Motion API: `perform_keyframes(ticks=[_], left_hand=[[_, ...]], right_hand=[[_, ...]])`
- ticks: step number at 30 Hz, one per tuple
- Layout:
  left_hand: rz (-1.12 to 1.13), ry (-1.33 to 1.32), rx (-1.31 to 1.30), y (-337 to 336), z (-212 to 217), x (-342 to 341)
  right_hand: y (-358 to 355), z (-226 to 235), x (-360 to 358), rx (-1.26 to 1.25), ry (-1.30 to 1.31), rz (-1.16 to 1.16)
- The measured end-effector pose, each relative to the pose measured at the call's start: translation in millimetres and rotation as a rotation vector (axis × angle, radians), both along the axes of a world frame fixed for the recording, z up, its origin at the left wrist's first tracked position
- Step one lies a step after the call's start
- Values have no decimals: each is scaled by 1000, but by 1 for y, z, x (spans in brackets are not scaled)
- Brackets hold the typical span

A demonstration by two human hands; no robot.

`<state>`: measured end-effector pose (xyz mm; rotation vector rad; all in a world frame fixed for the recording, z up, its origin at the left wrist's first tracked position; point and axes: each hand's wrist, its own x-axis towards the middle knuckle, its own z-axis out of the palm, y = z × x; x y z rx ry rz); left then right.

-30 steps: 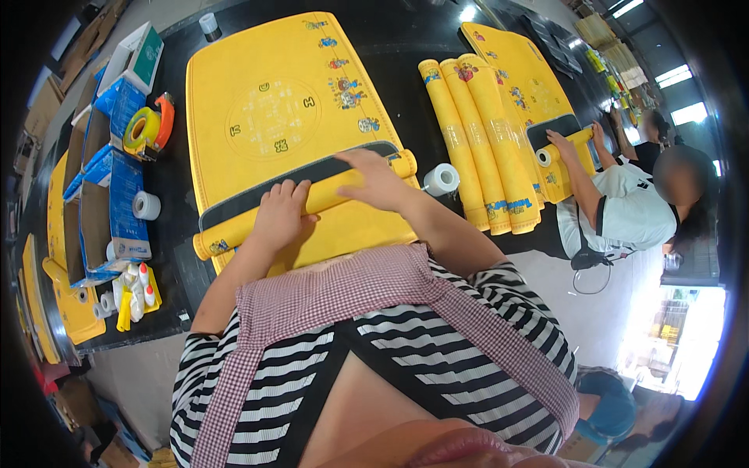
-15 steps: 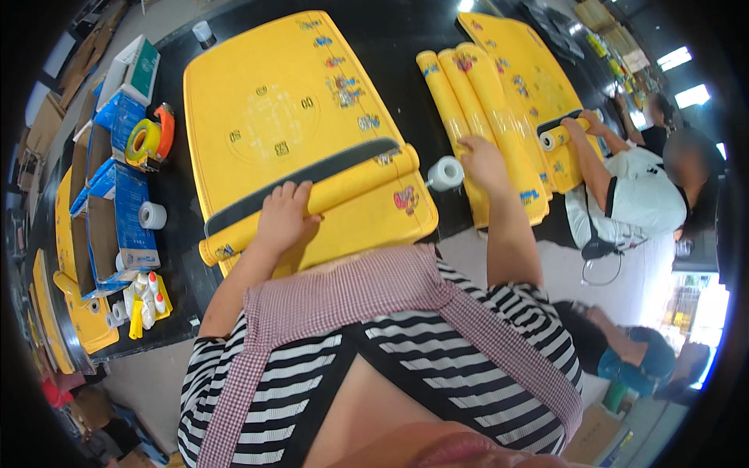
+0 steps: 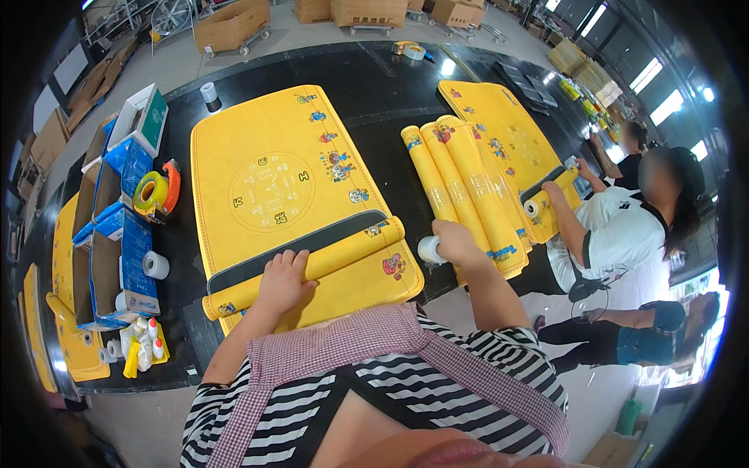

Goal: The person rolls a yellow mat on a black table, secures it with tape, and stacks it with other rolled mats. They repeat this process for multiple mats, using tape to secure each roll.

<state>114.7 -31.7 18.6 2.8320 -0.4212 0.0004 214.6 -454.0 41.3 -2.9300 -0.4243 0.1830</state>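
A big yellow mat [image 3: 273, 171] with small coloured pictures lies on the black table [image 3: 367, 86]. Its near end is rolled into a tube [image 3: 343, 251] showing a black underside. My left hand [image 3: 282, 282] presses down on that tube. My right hand [image 3: 454, 242] has reached to the right and grips a small white tape roll [image 3: 428, 249] beside the mat's corner.
Three rolled yellow mats [image 3: 460, 187] lie right of my right hand. A person in a white top [image 3: 616, 226] rolls another yellow mat [image 3: 499, 125] at the right. Blue and white boxes [image 3: 125, 218], a tape dispenser [image 3: 156, 191], white tape rolls [image 3: 156, 265] and small bottles [image 3: 140, 351] stand at the left.
My right hand left the rolled tube, swung right and closed on the white tape roll. My left hand stays on the tube.
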Motion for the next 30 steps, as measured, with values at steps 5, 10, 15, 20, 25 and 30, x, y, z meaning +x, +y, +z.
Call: perform_keyframes(ticks=[5,10,15,20,25,30], left_hand=[[-1,-27,-11,-1,-1,-3],[-32,-20,-30,-2,-3,3],[-41,-12,-22,9,-17,7],[-32,-26,-71,9,-10,4],[-20,-126,-301,8,-40,11],[-91,-66,-136,5,-5,0]], right_hand=[[0,40,1,718,81,-181],[101,8,4,1639,739,-126],[229,-12,4,1480,848,443],[259,-74,42,1764,1209,212],[226,-93,60,1033,460,362],[208,-140,88,1438,802,267]])
